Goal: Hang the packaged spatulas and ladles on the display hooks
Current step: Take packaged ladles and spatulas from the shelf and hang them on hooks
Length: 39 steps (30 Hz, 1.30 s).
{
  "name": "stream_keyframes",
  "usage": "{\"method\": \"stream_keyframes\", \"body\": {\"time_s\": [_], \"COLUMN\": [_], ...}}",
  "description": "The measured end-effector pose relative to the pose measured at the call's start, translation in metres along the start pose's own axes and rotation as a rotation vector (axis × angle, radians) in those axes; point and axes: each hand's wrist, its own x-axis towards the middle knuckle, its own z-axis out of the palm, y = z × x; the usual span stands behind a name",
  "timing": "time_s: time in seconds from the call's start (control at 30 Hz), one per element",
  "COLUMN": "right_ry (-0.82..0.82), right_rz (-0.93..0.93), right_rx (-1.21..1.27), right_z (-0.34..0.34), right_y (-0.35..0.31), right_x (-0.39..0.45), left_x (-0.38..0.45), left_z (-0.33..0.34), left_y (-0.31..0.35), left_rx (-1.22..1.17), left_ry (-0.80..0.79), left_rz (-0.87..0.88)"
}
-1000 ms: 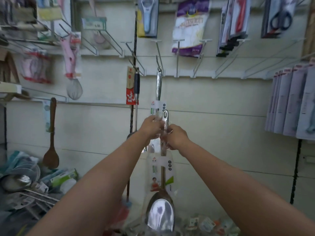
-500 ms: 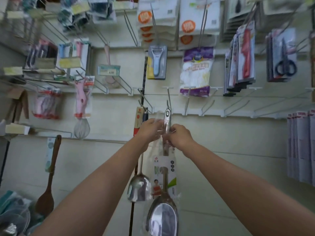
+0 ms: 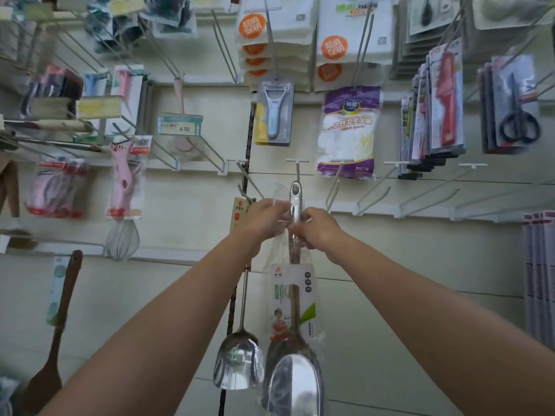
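A packaged steel spatula [image 3: 295, 385] in a clear sleeve with a white and green card hangs straight down in front of me. Its metal handle top [image 3: 295, 196] is level with the tip of a white display hook [image 3: 297, 172]. My left hand [image 3: 265, 219] pinches the clear sleeve just left of the handle. My right hand [image 3: 315, 231] pinches the handle and sleeve from the right. Another steel spatula [image 3: 238, 360] with a red and tan tag hangs on the hook to the left. Whether the handle's hole is over the hook is hidden.
Bare white hooks [image 3: 375, 190] stick out to the right along the same rail. Above hang a peeler pack [image 3: 274, 111], a glove bag [image 3: 348, 130], knives and scissors [image 3: 518, 115]. A whisk [image 3: 122, 238] and a wooden spatula [image 3: 51, 349] hang at the left.
Both hands have lifted the packaged spatula from below the hook up to hook height. My view has tilted upward, showing more of the upper racks.
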Motion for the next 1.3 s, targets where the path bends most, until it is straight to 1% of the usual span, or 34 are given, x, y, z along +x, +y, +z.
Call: {"method": "stream_keyframes", "body": {"time_s": [0.1, 0.2, 0.33, 0.47, 0.53, 0.67, 0.83, 1.1, 1.2, 1.3], "right_ry": [-0.004, 0.018, 0.026, 0.036, 0.057, 0.056, 0.058, -0.034, -0.028, -0.036], "right_rz": [0.029, 0.089, 0.120, 0.109, 0.111, 0.127, 0.134, 0.245, 0.289, 0.340], "right_rx": [0.003, 0.026, 0.024, 0.004, 0.023, 0.070, 0.017, 0.053, 0.082, 0.068], "right_z": [0.007, 0.015, 0.021, 0.026, 0.026, 0.019, 0.009, 0.003, 0.005, 0.015], "right_y": [0.011, 0.021, 0.025, 0.030, 0.033, 0.042, 0.072, 0.128, 0.149, 0.172], "right_x": [0.009, 0.022, 0.036, 0.040, 0.037, 0.026, -0.001, -0.063, -0.080, -0.101], "left_x": [0.002, 0.006, 0.007, 0.006, 0.003, -0.007, -0.025, -0.060, -0.074, -0.087], "left_z": [0.000, -0.003, -0.010, -0.011, -0.009, 0.000, 0.019, 0.073, 0.088, 0.097], "left_y": [-0.011, -0.024, -0.034, -0.042, -0.048, -0.058, -0.073, -0.114, -0.131, -0.158], "left_rx": [0.062, 0.153, 0.165, 0.185, 0.206, 0.230, 0.204, 0.157, 0.154, 0.142], "left_ry": [-0.010, 0.045, 0.048, 0.141, 0.155, 0.105, 0.052, 0.004, -0.041, -0.055], "left_rz": [0.010, 0.018, 0.003, -0.033, -0.059, -0.094, -0.158, -0.233, -0.249, -0.303]}}
